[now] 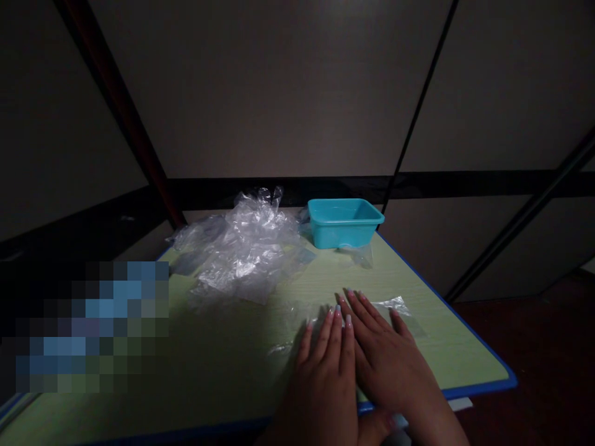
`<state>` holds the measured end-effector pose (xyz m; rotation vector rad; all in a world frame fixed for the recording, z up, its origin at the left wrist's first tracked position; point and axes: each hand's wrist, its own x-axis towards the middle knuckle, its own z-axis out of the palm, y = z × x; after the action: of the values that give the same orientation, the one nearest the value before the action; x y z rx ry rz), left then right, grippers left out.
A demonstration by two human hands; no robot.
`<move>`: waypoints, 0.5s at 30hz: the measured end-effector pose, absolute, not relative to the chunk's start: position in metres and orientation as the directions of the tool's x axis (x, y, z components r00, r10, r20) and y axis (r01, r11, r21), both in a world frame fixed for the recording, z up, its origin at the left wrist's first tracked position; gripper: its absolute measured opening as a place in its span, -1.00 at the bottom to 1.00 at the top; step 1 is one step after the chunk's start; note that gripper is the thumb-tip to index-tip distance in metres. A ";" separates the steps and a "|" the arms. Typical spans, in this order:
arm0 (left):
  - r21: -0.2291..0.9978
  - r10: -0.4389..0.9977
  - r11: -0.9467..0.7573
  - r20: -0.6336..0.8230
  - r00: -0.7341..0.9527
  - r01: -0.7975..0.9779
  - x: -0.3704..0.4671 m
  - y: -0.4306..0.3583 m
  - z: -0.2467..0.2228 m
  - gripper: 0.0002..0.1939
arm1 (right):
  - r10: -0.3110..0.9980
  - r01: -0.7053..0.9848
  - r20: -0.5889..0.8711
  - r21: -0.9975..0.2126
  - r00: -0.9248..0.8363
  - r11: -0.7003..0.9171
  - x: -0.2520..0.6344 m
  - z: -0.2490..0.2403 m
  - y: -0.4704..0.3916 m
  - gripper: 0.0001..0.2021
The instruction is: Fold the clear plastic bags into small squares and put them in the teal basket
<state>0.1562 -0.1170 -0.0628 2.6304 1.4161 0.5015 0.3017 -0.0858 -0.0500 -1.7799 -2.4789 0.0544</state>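
My left hand (328,365) lies palm down near the front of the table, its fingers stretched forward and its thumb pointing right by the edge. Beside it, my right hand (385,347) is flat too, fingers extended and the little finger spread outward. The hands touch where they meet. Under both is a sheet of thin clear plastic (397,305), spread on the tabletop; its exact shape is mostly hidden. Farther back on the left rises a crumpled heap of clear plastic (253,248) with finger-like tips, looking like disposable gloves.
A turquoise rectangular tub (344,229) stands at the back right, with a small piece of clear plastic (362,255) before it. The pale green table (465,359) has a blue edge. Panelled doors (279,93) rise behind it. A pixelated patch covers the left side.
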 end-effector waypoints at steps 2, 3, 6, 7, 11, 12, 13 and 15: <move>0.300 0.847 -0.532 0.195 0.495 0.792 0.158 -0.114 -0.053 -0.14 | 0.945 0.942 0.021 -0.074 -0.326 0.326 0.302 -0.049 -0.085 -0.47; 0.317 0.854 -0.521 0.176 0.490 0.793 0.159 -0.113 -0.049 -0.15 | 0.942 0.939 0.013 -0.077 -0.335 0.335 0.302 -0.049 -0.084 -0.47; 0.341 0.864 -0.501 0.141 0.483 0.796 0.159 -0.111 -0.039 -0.19 | 0.934 0.929 0.027 -0.096 -0.356 0.357 0.303 -0.049 -0.085 -0.49; 0.343 0.865 -0.499 0.139 0.482 0.796 0.160 -0.111 -0.038 -0.20 | 0.933 0.927 0.032 -0.101 -0.359 0.361 0.304 -0.049 -0.085 -0.48; 0.350 0.875 -0.481 0.135 0.465 0.803 0.165 -0.106 -0.040 -0.26 | 0.932 0.925 0.043 -0.114 -0.361 0.364 0.306 -0.050 -0.087 -0.45; 0.351 0.880 -0.472 0.133 0.456 0.809 0.166 -0.104 -0.042 -0.26 | 0.931 0.924 0.047 -0.115 -0.361 0.364 0.306 -0.050 -0.087 -0.45; 0.348 0.885 -0.463 0.134 0.446 0.815 0.165 -0.103 -0.043 -0.26 | 0.932 0.924 0.052 -0.116 -0.360 0.363 0.306 -0.051 -0.087 -0.45; 0.329 0.895 -0.445 0.139 0.423 0.833 0.163 -0.102 -0.046 -0.26 | 0.936 0.928 0.056 -0.118 -0.348 0.352 0.305 -0.052 -0.087 -0.48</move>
<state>0.1626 -0.1018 -0.0464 2.4665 1.5213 0.4361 0.3049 -0.0866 -0.0520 -1.7229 -2.4877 0.0992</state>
